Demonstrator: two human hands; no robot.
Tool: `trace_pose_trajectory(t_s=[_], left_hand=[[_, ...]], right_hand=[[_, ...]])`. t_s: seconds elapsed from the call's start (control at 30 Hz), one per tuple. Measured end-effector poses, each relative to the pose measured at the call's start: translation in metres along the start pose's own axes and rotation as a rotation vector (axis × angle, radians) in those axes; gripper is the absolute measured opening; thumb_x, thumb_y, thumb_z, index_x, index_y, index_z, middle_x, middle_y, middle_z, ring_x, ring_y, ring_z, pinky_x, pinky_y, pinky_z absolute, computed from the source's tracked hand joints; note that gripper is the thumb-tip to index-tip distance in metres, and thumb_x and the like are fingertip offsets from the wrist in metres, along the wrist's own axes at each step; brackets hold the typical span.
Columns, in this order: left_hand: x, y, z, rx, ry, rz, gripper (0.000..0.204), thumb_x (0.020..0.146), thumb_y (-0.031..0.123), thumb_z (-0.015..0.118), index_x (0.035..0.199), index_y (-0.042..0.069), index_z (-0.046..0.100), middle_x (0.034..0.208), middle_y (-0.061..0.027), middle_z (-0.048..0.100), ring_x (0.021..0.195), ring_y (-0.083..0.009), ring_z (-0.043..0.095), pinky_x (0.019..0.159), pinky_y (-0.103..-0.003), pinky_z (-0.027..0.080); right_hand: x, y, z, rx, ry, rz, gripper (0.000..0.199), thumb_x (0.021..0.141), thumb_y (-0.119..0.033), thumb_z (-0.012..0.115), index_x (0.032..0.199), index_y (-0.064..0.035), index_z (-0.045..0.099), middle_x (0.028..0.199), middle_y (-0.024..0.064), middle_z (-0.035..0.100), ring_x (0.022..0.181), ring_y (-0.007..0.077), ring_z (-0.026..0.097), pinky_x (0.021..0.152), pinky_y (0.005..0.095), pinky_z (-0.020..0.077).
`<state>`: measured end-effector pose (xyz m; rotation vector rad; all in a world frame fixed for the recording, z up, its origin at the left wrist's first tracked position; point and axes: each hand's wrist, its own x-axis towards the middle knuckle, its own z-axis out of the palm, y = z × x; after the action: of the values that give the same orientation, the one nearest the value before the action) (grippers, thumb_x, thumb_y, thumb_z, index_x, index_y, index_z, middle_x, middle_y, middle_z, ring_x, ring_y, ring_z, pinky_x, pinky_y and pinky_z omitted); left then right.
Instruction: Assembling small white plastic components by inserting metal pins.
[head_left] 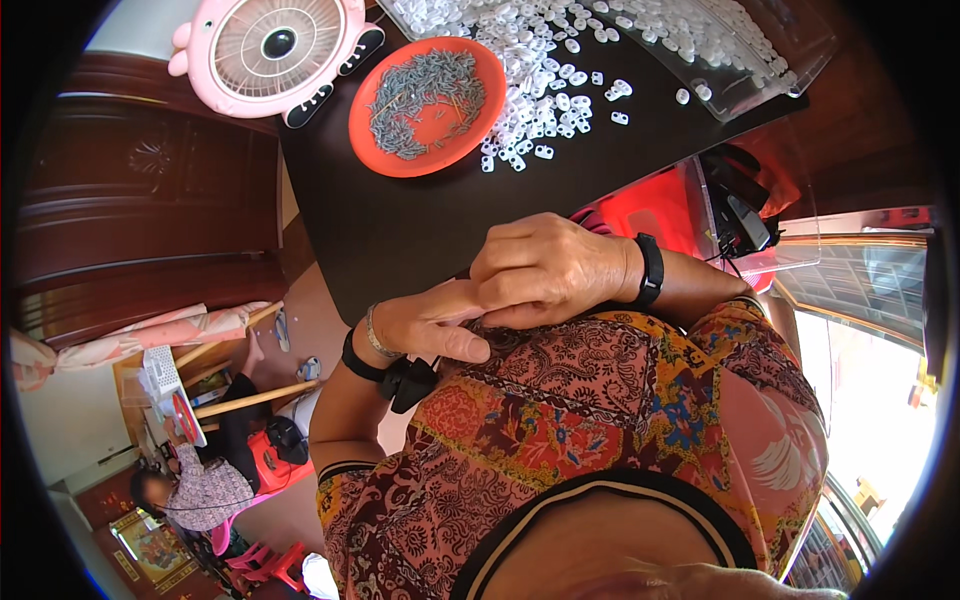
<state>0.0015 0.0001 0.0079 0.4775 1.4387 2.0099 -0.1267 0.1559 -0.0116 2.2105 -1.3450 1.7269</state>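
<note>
My left hand (425, 330) sits against my chest, fingers curled, and my right hand (545, 270) folds over it, fingers closed around the left fingertips; I cannot tell whether any small piece is pinched between them. I judge this a pause between pieces (both hands well away from the parts). Reaching out again calls for stretching forward. On the dark table (400, 230), left to right: a pink fan (275, 50), an orange plate (425, 105) of grey pins, scattered white plastic clips (545, 95). Another person (205, 490) sits low at far left.
</note>
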Motion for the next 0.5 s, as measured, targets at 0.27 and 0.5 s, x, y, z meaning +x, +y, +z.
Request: trace_pose_trajectory(t_s=[0.27, 0.5], left_hand=[[-0.004, -0.006, -0.004, 0.073, -0.023, 0.012, 0.072, 0.089, 0.032, 0.059, 0.138, -0.012, 0.029, 0.137, -0.0174, 0.039, 0.129, -0.0221, 0.036, 0.108, -0.033, 0.025], [0.004, 0.052, 0.006, 1.141, 0.231, 0.057, 0.073, 0.073, 0.027, 0.066, 0.136, -0.001, 0.040, 0.127, -0.0238, 0.045, 0.116, -0.0409, 0.046, 0.101, -0.044, 0.034]], right_hand=[[-0.005, -0.003, -0.006, -0.015, -0.115, 0.110, 0.027, 0.068, -0.014, 0.076, 0.067, -0.0097, 0.049, 0.069, 0.0031, 0.051, 0.061, 0.0241, 0.056, 0.048, 0.0354, 0.0439], [0.001, 0.001, -0.023, -0.049, 0.193, 0.190, 0.033, 0.066, -0.024, 0.084, 0.072, -0.0092, 0.056, 0.074, 0.0046, 0.059, 0.068, 0.0223, 0.060, 0.057, 0.0314, 0.0479]])
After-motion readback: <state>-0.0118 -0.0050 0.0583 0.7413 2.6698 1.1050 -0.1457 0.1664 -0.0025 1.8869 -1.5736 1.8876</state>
